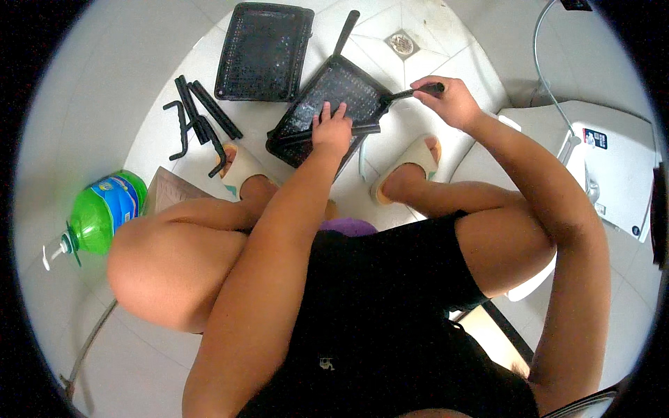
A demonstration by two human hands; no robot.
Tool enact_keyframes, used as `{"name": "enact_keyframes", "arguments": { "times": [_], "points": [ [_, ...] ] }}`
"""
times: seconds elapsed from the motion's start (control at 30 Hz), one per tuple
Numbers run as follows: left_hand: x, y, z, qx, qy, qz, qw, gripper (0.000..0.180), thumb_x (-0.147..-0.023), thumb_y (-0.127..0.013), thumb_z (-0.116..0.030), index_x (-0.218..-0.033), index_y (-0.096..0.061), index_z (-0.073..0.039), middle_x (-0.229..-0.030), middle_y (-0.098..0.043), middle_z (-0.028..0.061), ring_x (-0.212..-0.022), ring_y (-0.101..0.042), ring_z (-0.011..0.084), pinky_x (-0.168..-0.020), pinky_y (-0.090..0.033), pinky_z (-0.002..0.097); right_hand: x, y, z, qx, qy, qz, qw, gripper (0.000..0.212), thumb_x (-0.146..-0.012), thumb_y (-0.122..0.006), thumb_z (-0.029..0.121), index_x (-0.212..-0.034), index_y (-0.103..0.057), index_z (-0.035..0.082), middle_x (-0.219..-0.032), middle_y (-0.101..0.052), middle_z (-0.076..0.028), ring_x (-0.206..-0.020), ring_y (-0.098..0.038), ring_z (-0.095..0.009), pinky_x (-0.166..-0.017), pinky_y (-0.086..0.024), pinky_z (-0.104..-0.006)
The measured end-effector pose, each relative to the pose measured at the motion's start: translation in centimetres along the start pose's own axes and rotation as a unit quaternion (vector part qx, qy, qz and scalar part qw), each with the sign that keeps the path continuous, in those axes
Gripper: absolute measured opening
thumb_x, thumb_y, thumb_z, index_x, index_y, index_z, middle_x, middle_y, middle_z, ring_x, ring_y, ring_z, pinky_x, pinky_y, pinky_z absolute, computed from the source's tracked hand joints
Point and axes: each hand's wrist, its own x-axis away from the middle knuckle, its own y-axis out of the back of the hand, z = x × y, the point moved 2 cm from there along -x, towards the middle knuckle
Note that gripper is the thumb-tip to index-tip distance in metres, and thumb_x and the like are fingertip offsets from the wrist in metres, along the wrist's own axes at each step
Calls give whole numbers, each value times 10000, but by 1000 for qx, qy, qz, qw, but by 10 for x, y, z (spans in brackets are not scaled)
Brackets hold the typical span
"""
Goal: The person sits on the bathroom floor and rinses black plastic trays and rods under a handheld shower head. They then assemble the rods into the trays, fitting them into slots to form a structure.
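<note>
A black perforated tray (341,87) lies tilted on the floor between my feet. My left hand (333,131) rests on its near part with the fingers spread, next to a black tube (366,129) lying across the tray. With closed fingers my right hand (449,101) grips a slim black rod (404,94) that reaches the tray's right corner; whether it is joined there I cannot tell. Another black rod (347,33) sticks up from the far corner. A second black tray (265,52) lies flat to the far left.
Black tubes (216,109) and bent black bars (180,129) lie at the left. A green pump bottle (104,212) stands by the left wall. A drain (402,44) is set in the tiles. At the right are a white toilet (516,146) and a hose (538,49).
</note>
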Motion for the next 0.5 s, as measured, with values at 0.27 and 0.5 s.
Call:
{"name": "enact_keyframes", "arguments": {
  "times": [0.27, 0.5],
  "points": [
    [-1, 0, 2, 8, 1, 3, 1000, 317, -974, -634, -255, -1276, -674, -168, -1697, -276, -11, -1568, -213, 363, -1227, -270, 579, -4, -12, -8, 3, 42, -6, 999, 231, -942, -742, 244, -1110, -753, 86, -896, -762, -141, -769, -715, -204, -748, -560, -337],
    [-1, -1, -2, 10, -11, -7, 1000, 321, -976, -627, -255, -1286, -677, -188, -1693, -286, -15, -1565, -223, 356, -1228, -271, 573, -3, -8, -22, -70, 1, -42, 997, 224, -944, -747, 232, -1105, -747, 76, -943, -773, -132, -809, -726, -187, -771, -565, -329]
  ]
}}
